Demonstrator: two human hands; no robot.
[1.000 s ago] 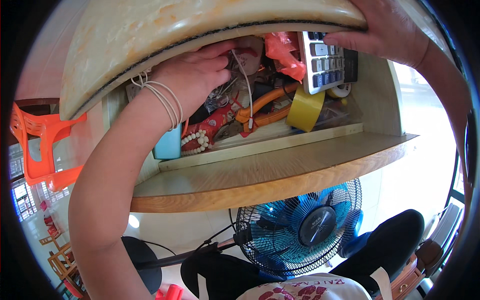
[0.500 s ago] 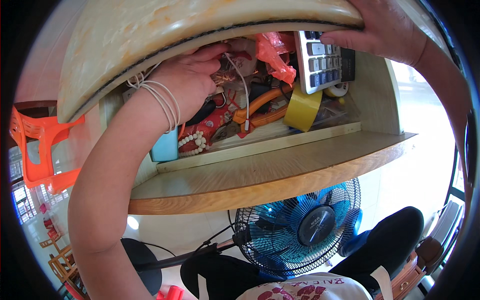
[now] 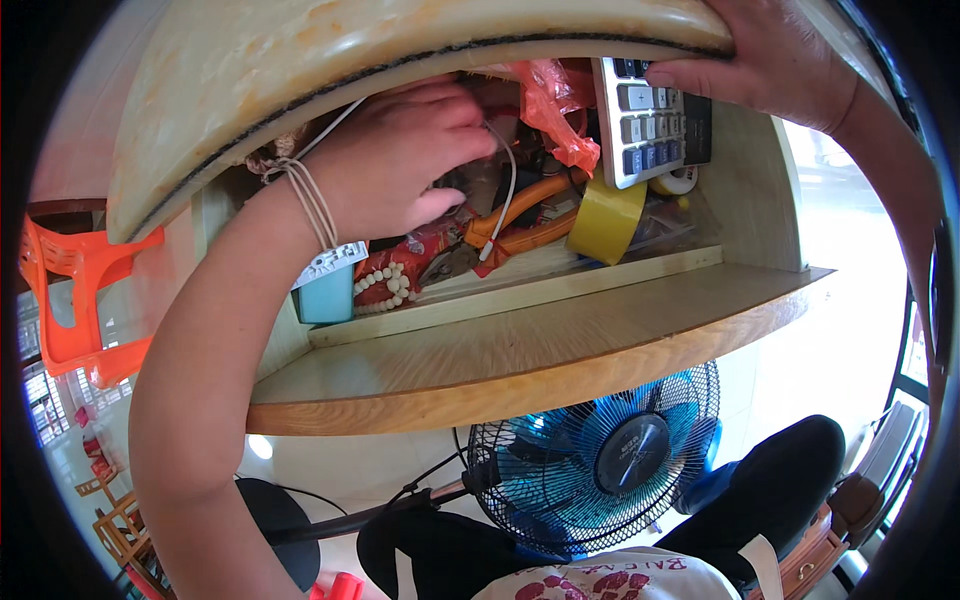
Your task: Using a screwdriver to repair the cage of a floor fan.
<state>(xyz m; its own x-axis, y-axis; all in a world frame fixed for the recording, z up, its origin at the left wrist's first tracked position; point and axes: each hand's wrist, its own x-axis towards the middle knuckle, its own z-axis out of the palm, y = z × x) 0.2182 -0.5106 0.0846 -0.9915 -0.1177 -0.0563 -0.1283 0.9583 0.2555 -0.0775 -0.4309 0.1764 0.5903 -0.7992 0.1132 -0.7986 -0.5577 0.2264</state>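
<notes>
My left hand (image 3: 410, 160) reaches into an open wooden drawer (image 3: 540, 335), its thumb spread from the fingers. Some fingertips are hidden beneath the marbled tabletop (image 3: 400, 35). Beside those fingers a white cable (image 3: 512, 175) hangs down over orange-handled pliers (image 3: 520, 205). Pale bands (image 3: 312, 205) circle my left wrist. My right hand (image 3: 775, 65) wraps the tabletop's right end, its thumb below the edge and overlapping a calculator (image 3: 640, 125) that stands tilted in the drawer. A crumpled red plastic bag (image 3: 555, 110) lies left of the calculator.
Also in the drawer are a yellow tape roll (image 3: 606, 218), a pale beaded bracelet (image 3: 385, 285) and a light-blue box (image 3: 328, 298). Under the drawer a blue-bladed fan (image 3: 600, 450) stands close to my legs. An orange plastic chair (image 3: 75, 300) is at the left.
My left hand has moved right inside the drawer, and its thumb has come away from the fingers. A printed label now shows by the light-blue box. My right hand stays put.
</notes>
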